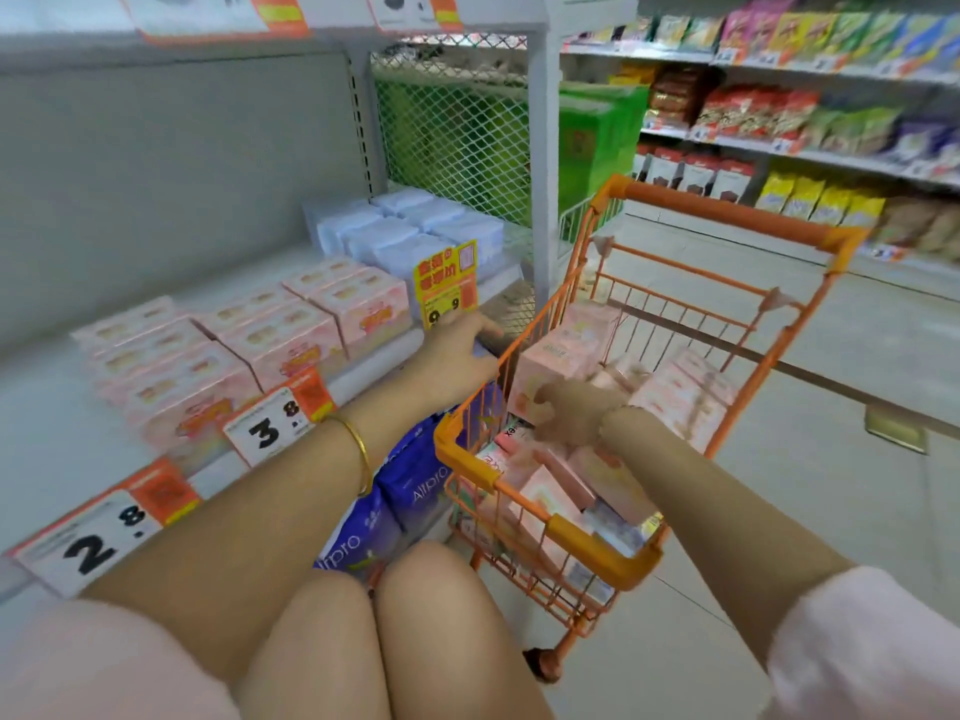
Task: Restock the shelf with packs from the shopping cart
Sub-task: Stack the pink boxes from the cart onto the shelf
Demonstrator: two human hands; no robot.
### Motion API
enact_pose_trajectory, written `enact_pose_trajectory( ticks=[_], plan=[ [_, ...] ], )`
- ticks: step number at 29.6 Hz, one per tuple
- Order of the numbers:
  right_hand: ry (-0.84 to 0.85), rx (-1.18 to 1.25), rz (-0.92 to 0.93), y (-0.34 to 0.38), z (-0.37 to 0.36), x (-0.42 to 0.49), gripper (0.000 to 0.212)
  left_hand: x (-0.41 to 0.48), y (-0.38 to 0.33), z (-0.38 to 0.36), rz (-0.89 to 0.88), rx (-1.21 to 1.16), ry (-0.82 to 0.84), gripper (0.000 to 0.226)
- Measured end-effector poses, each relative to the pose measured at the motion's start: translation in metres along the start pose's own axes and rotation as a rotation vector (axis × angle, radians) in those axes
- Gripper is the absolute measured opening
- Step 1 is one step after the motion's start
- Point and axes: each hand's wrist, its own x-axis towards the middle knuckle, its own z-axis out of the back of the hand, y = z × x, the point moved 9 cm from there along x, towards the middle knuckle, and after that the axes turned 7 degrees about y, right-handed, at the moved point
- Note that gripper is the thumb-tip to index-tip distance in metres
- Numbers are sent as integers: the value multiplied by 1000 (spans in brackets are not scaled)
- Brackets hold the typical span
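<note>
— What stage is this?
— Fetching, I'd say; the right hand [571, 415] is down in the shopping cart [597, 543] among the pink packs [550, 356], fingers curled, too blurred to tell if they grip; the left hand [452, 356] lies by the cart's rim, hold unclear.
— Next?
— Close on one pack, lift it clear, set it on the shelf [52, 407] beside the pink rows [280, 340].
— Any writing?
— "Allpro" on the blue bags [415, 480]; price tags [270, 428] read 2 8 and 3 8; a yellow tag [447, 283], 9 9.

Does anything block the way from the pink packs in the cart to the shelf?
Only the orange wire cart's rim and the left hand beside it lie between the pink boxed packs and the grey metal shelf; above the rim, nothing visible blocks them.
</note>
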Motion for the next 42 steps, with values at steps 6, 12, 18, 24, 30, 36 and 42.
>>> enact_pose_trajectory(
  ticks=[6,12,18,24,30,36,42],
  plan=[
    [111,-214,-58,6,-8,6,56,-3,6,3,36,-34,-6,33],
    [138,-309,-291,-39,1,-25,61,-1,-8,-6,-10,-38,10,30],
    [-68,-367,-180,-29,-1,-40,51,-5,-24,-21,-35,-37,59,33],
    [-448,322,-110,-26,78,-69,33,-21,-36,-14,-49,-295,153,42],
    [-443,795,131,37,109,-54,56,-37,-18,38,20,-346,30,53],
    [-128,1078,545,128,117,-30,40,-71,60,119,254,-928,-146,10],
    [-19,846,789,212,135,-6,46,-88,109,179,289,-922,-267,7]
  ],
)
